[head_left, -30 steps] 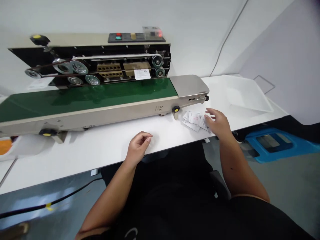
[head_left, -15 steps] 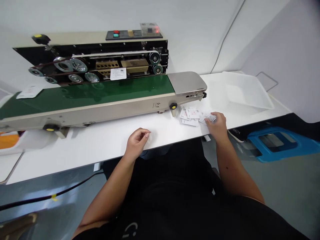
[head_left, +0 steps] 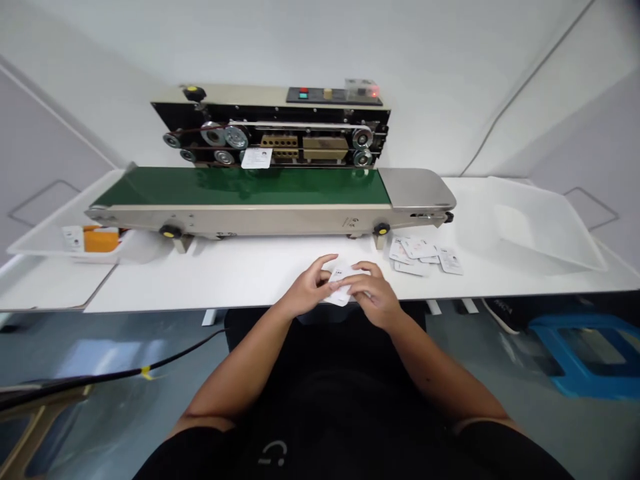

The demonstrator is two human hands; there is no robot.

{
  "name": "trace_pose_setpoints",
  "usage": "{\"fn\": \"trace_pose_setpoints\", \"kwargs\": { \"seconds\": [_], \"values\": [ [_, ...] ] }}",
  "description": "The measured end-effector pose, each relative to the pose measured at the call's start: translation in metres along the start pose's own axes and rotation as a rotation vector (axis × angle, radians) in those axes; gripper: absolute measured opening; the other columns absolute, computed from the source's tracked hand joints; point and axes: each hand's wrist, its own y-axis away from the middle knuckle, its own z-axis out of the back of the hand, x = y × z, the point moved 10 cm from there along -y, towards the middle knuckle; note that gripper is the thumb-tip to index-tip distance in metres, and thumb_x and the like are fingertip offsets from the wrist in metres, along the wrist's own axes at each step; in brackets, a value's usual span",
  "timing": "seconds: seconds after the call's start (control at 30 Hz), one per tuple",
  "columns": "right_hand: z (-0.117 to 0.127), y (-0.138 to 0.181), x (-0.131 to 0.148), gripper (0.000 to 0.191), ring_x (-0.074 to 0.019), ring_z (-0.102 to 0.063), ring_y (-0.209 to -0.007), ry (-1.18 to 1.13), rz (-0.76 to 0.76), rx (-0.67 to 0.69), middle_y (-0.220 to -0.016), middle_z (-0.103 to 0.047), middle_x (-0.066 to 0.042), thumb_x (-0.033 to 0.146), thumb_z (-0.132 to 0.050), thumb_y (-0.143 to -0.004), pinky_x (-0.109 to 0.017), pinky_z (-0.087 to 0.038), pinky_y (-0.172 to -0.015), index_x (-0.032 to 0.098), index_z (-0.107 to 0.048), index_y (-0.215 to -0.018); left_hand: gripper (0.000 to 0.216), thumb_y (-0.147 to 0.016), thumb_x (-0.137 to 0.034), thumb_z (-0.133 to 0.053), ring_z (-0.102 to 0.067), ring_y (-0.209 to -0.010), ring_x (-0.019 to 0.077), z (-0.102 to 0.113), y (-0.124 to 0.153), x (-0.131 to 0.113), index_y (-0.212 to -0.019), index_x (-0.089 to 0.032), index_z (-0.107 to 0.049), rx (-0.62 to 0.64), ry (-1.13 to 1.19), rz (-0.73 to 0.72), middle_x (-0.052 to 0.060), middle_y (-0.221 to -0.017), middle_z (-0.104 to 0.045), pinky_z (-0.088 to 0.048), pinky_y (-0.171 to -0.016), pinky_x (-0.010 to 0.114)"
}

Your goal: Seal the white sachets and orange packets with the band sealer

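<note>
Head view: left hand [head_left: 306, 288] and right hand [head_left: 374, 298] meet just above the white counter [head_left: 200, 280], fingers [head_left: 363, 283] curled closed, gripping one white printed sachet [head_left: 340, 287] between them; print too small to read. Just right, loose sachets [head_left: 425, 257] lie beside the foot of a green-belted band sealer [head_left: 270, 221], with a printed card [head_left: 257, 158] at the belt's rear edge. Farther right stands a translucent plastic tray [head_left: 543, 227].

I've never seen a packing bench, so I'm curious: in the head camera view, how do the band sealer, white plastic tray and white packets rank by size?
1. Band sealer with green conveyor
2. White plastic tray
3. Loose white packets and the packet between the left hand and right hand: they look alike, and nearness to the camera leaves them unranked.
</note>
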Motion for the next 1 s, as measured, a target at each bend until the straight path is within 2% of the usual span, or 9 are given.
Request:
{"fn": "trace_pose_setpoints", "kwargs": {
  "seconds": [0.07,0.17,0.3,0.4,0.53,0.67,0.8,0.9,1.0],
  "values": [
    [-0.008,-0.007,0.001,0.017,-0.0277,-0.062,-0.127,0.049,-0.008,-0.044,-0.119,-0.077,-0.004,0.019,-0.059,-0.099,-0.055,-0.054,-0.105,0.032,-0.069,-0.099,0.086,-0.085,-0.052,-0.085,-0.067,-0.072,0.0148,0.009,0.001,0.002,-0.154,-0.02,-0.046,-0.089,0.104,0.019,0.004,-0.092,-0.074,-0.052,-0.067,0.025],
    [0.008,-0.008,-0.016,0.018,-0.0302,-0.06,-0.133,0.16,-0.129,-0.205,-0.136,-0.066,-0.012,0.026,-0.06,-0.099,-0.058,-0.054,-0.108,0.029,-0.069,-0.114,0.082,-0.078,-0.048,-0.091,-0.064,-0.062,0.0127,0.026,0.005,0.004,-0.145,-0.017,-0.053,-0.255,0.211,-0.006,0.002,-0.085,-0.073,-0.049,-0.057,0.022],
    [0.043,0.009,-0.044,0.019,-0.0299,-0.065,-0.125,0.208,-0.241,-0.384,-0.125,-0.067,-0.013,0.031,-0.059,-0.098,-0.058,-0.053,-0.111,0.026,-0.066,-0.115,0.049,-0.084,-0.057,-0.083,-0.053,-0.046,0.0083,0.035,0.006,0.006,-0.104,-0.015,-0.066,-0.34,0.192,-0.042,0.0,-0.072,-0.068,-0.041,-0.046,0.022],
    [0.057,0.026,-0.061,0.018,-0.0302,-0.067,-0.119,0.234,-0.318,-0.406,-0.117,-0.069,-0.012,0.033,-0.059,-0.097,-0.057,-0.055,-0.106,0.026,-0.067,-0.11,0.047,-0.085,-0.06,-0.081,-0.056,-0.051,0.0087,0.044,0.004,0.001,-0.095,-0.017,-0.064,-0.411,0.221,-0.078,0.0,-0.074,-0.067,-0.046,-0.051,0.023],
    [0.052,0.037,-0.071,0.022,-0.0302,-0.067,-0.11,0.179,-0.412,-0.324,-0.111,-0.072,-0.012,0.036,-0.059,-0.097,-0.051,-0.059,-0.093,0.025,-0.072,-0.111,0.042,-0.084,-0.048,-0.085,-0.061,-0.06,0.0105,0.04,-0.003,-0.011,-0.104,-0.016,-0.068,-0.342,0.205,-0.07,0.0,-0.076,-0.068,-0.051,-0.059,0.024],
    [0.008,0.024,-0.064,0.033,-0.0262,-0.07,-0.098,-0.119,-0.481,-0.064,-0.112,-0.076,-0.009,0.041,-0.065,-0.097,-0.046,-0.06,-0.089,0.027,-0.072,-0.126,0.037,-0.086,-0.045,-0.084,-0.062,-0.059,0.0117,0.027,-0.006,-0.016,-0.101,-0.015,-0.068,-0.3,0.132,-0.072,0.002,-0.073,-0.069,-0.052,-0.059,0.025],
    [-0.012,0.001,-0.051,0.022,-0.0239,-0.072,-0.084,-0.195,-0.575,0.074,-0.094,-0.078,-0.007,0.044,-0.067,-0.097,-0.041,-0.06,-0.078,0.026,-0.076,-0.105,0.039,-0.084,-0.051,-0.084,-0.063,-0.06,0.0135,0.019,-0.004,-0.011,-0.091,-0.016,-0.066,-0.308,0.008,-0.067,0.0,-0.068,-0.066,-0.053,-0.06,0.027],
    [0.024,-0.029,-0.052,0.019,-0.0204,-0.07,-0.075,-0.219,-0.566,-0.049,-0.084,-0.075,-0.005,0.042,-0.07,-0.095,-0.036,-0.06,-0.07,0.024,-0.077,-0.099,0.041,-0.084,-0.05,-0.084,-0.067,-0.069,0.0153,0.025,0.0,-0.009,-0.103,-0.017,-0.068,-0.312,-0.072,-0.084,0.003,-0.082,-0.07,-0.056,-0.066,0.028],
    [0.092,-0.065,-0.074,0.034,-0.0165,-0.068,-0.068,-0.298,-0.555,-0.321,-0.085,-0.073,-0.003,0.036,-0.076,-0.091,-0.033,-0.061,-0.063,0.025,-0.075,-0.122,0.039,-0.088,-0.048,-0.081,-0.068,-0.076,0.0158,0.032,0.002,-0.008,-0.11,-0.018,-0.069,-0.285,-0.122,-0.075,0.005,-0.093,-0.071,-0.056,-0.072,0.029]
  ]
}}
